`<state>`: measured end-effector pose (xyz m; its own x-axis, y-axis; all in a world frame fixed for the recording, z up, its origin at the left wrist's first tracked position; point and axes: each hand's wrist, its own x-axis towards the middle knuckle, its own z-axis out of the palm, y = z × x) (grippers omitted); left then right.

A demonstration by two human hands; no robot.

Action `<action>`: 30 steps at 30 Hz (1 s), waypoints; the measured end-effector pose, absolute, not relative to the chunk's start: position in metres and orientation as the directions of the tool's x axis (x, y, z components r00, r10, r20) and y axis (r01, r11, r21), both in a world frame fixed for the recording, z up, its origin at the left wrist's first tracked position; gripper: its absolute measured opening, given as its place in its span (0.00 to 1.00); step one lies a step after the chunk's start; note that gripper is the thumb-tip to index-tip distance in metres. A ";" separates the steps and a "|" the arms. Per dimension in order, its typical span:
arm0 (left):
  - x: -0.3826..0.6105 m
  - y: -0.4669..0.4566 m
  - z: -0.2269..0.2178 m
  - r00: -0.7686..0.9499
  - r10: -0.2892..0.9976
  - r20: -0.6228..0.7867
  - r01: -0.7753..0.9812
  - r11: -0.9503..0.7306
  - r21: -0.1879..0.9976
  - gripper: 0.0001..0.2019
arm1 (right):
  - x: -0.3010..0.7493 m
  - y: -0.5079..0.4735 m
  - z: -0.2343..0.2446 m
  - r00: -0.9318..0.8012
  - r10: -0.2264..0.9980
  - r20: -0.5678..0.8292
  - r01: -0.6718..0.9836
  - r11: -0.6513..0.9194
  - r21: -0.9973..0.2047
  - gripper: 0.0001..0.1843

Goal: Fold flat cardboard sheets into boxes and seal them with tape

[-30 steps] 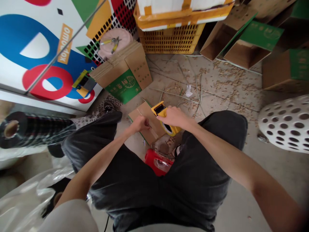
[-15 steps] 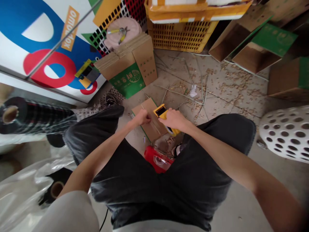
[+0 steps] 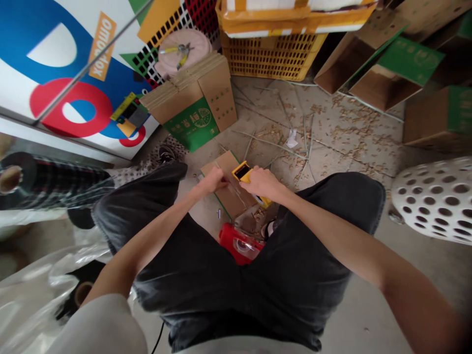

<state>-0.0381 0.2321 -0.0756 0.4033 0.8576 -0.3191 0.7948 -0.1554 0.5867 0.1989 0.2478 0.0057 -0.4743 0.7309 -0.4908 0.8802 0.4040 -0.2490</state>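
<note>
My right hand (image 3: 261, 183) is wrapped round a yellow tape dispenser (image 3: 243, 172) held just above the floor between my knees. My left hand (image 3: 211, 180) is pinched shut right beside it, on what looks like the end of clear tape, too thin to be sure. Under both hands lies a flat piece of brown cardboard (image 3: 227, 194) with a green edge. A red tape dispenser (image 3: 239, 244) lies on the floor nearer to me, partly hidden by my dark trousers.
A stack of flattened brown and green cartons (image 3: 191, 105) leans at the back left, with a yellow crate (image 3: 271, 56) behind. Open cartons (image 3: 376, 64) stand at the right, beside a white perforated stool (image 3: 435, 199). Dark film rolls (image 3: 47, 182) and clear plastic (image 3: 33, 300) lie left. Debris litters the floor.
The view has shifted slightly. Both hands have drawn closer together over the cardboard, the right still gripping the yellow dispenser, the left staying pinched beside it.
</note>
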 end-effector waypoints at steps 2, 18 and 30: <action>-0.023 0.220 -0.078 0.421 0.839 -0.345 0.780 -0.140 0.610 0.04 | 0.199 0.248 0.003 -0.479 0.733 -0.483 0.878 0.405 -0.255 0.33; -0.040 0.230 -0.090 0.290 0.898 -0.331 0.848 -0.081 0.523 0.04 | 0.197 0.244 -0.004 -0.455 0.796 -0.398 0.879 0.332 -0.342 0.34; -0.015 0.204 -0.094 0.400 0.818 -0.413 0.817 -0.113 0.566 0.02 | 0.197 0.237 -0.001 -0.418 0.831 -0.368 0.889 0.291 -0.352 0.37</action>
